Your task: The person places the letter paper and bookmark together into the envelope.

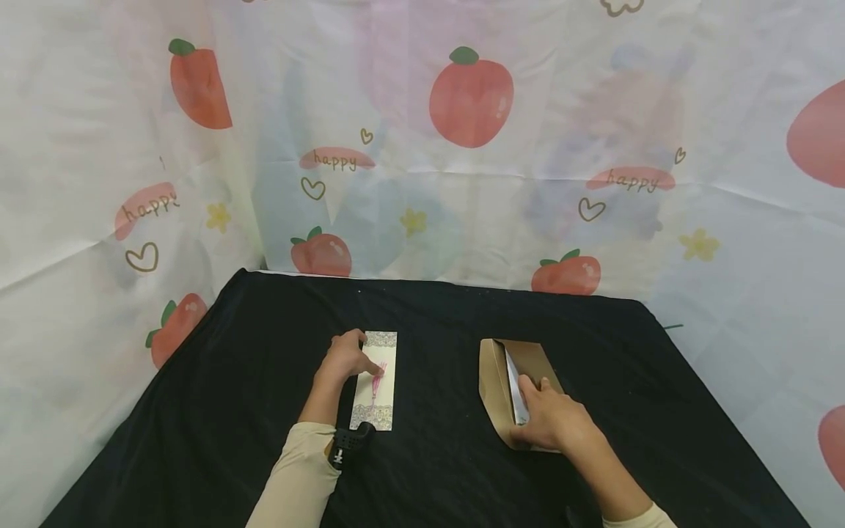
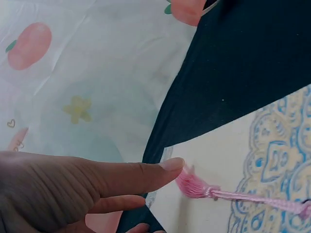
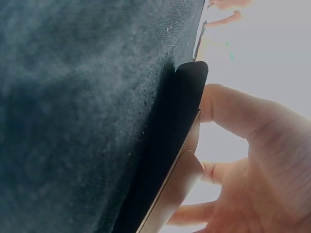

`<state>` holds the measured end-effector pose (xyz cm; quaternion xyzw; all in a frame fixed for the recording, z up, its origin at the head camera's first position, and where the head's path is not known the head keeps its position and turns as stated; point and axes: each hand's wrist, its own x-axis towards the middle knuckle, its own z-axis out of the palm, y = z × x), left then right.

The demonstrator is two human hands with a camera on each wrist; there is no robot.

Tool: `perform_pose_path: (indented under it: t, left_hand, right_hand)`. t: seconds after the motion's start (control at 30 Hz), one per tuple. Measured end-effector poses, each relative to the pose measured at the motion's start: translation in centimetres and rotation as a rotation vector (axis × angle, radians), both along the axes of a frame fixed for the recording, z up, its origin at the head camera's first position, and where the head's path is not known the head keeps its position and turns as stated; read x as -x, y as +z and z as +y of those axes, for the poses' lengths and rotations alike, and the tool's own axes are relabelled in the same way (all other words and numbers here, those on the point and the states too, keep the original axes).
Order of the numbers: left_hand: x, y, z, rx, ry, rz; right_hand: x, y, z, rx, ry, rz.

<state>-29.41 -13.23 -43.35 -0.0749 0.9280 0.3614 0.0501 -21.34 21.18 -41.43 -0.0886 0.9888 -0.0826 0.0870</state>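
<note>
Black cloth [image 1: 251, 411] is covering the table. Left hand [image 1: 343, 359], fingers straight, is touching the bookmark [image 1: 376, 381] near centre; right hand [image 1: 551, 418] is gripping the brown envelope [image 1: 496, 381] at right.

The right hand [image 1: 551, 418] hides part of the envelope [image 1: 502, 381].

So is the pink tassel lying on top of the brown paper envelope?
No, the pink tassel lies on the long patterned cream card by the left hand, apart from the brown paper envelope.
</note>
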Motion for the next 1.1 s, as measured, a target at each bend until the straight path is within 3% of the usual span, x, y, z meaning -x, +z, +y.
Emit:
perform_pose_path:
  t: [0.53, 0.8, 1.1]
  left_hand:
    - [0.0, -0.6, 1.1, 0.011, -0.003, 0.045]
    - [-0.2, -0.3, 1.6, 0.066, 0.000, 0.008]
    - [-0.3, -0.1, 1.8, 0.034, -0.023, -0.019]
  right_hand:
    - [0.1, -0.2, -0.1, -0.007, -0.001, -0.004]
    - [0.0, -0.2, -0.1, -0.007, 0.008, -0.002]
    - [-0.1, -0.1, 0.0, -0.003, 0.012, 0.001]
